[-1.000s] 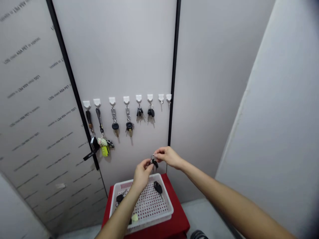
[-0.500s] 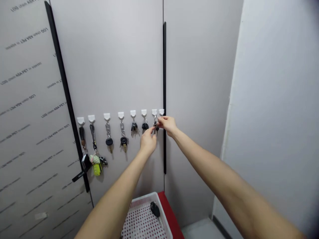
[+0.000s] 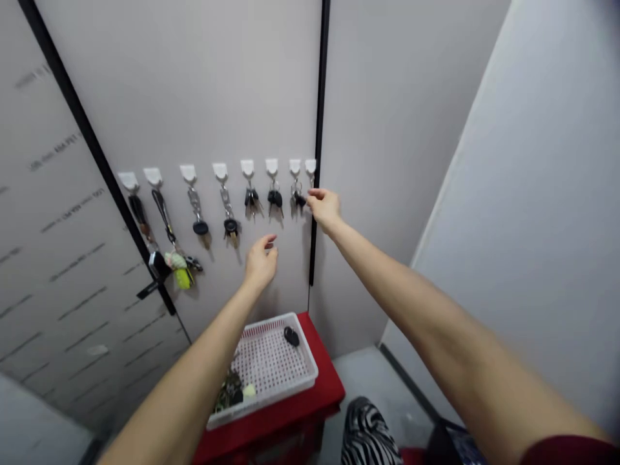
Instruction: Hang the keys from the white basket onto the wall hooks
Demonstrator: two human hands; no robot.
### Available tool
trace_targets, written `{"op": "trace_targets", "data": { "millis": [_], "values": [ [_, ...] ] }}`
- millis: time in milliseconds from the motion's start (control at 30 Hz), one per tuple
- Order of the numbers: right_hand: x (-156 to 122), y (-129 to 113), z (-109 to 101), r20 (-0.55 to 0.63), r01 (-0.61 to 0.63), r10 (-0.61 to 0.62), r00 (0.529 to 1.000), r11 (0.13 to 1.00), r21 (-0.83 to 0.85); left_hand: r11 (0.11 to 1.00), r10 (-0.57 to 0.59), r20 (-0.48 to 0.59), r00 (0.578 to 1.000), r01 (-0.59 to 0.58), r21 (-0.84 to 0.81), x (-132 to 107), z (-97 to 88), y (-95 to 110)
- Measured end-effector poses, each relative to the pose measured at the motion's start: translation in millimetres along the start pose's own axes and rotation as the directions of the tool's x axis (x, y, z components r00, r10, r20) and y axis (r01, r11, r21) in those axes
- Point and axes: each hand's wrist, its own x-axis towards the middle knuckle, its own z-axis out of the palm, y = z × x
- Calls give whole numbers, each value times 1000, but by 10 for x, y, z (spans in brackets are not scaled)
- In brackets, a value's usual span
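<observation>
A row of white wall hooks (image 3: 220, 170) runs across the grey panel, most with key bunches hanging from them. My right hand (image 3: 324, 208) is raised to the second hook from the right, fingers pinched beside the black key bunch (image 3: 297, 197) that hangs there. My left hand (image 3: 260, 261) hovers lower, below the hooks, fingers loosely curled and holding nothing. The last hook on the right (image 3: 310, 166) looks bare.
A white perforated basket (image 3: 269, 368) sits on a red stool (image 3: 310, 403) below, holding a black key fob (image 3: 291, 336) and more keys at its near left corner. A black vertical strip (image 3: 317, 142) divides the wall panels. Zebra-patterned fabric (image 3: 369, 431) shows at the bottom.
Both hands rose from above the basket to the hooks with the key bunch. The bunch now hangs on the hook, and my left hand has dropped away from it.
</observation>
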Motion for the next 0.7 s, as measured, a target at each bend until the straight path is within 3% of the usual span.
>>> {"op": "trace_targets", "data": {
  "millis": [33,100,133,200,233,267,300,400,467,567,700],
  "values": [
    [-165,84,-13,30,28,-27,999,999,-39,999,-35,9,999,35,-9,-112,16,-139],
    [-592,257,-28,241,77,-45,970,989,-127,993,-112,45,993,113,-29,-385,64,-437],
    [-836,345,-28,424,117,-33,905,978,-174,986,-161,67,985,164,-35,-538,93,-583],
    [-1310,523,-8,737,280,-29,675,935,-219,968,-245,114,963,249,-20,-837,154,-844],
    [-1512,606,11,814,382,-21,580,890,-250,957,-289,126,949,291,1,-969,183,-949],
    [-1679,682,36,857,485,-11,515,828,-281,949,-315,143,938,315,19,-1082,208,-1035],
    [-1807,745,64,877,569,0,480,760,-312,941,-337,157,928,336,34,-1176,230,-1101],
    [-2004,854,144,879,713,-5,478,586,-384,930,-367,205,907,364,53,-1338,265,-1211],
    [-2058,873,178,868,737,-16,497,535,-412,924,-380,244,892,378,58,-1376,271,-1249],
    [-2141,861,187,844,717,3,537,526,-458,919,-389,301,871,387,68,-1382,272,-1289],
    [-2246,830,145,829,660,-5,559,609,-441,913,-406,356,842,386,129,-1350,290,-1292]
  ]
}}
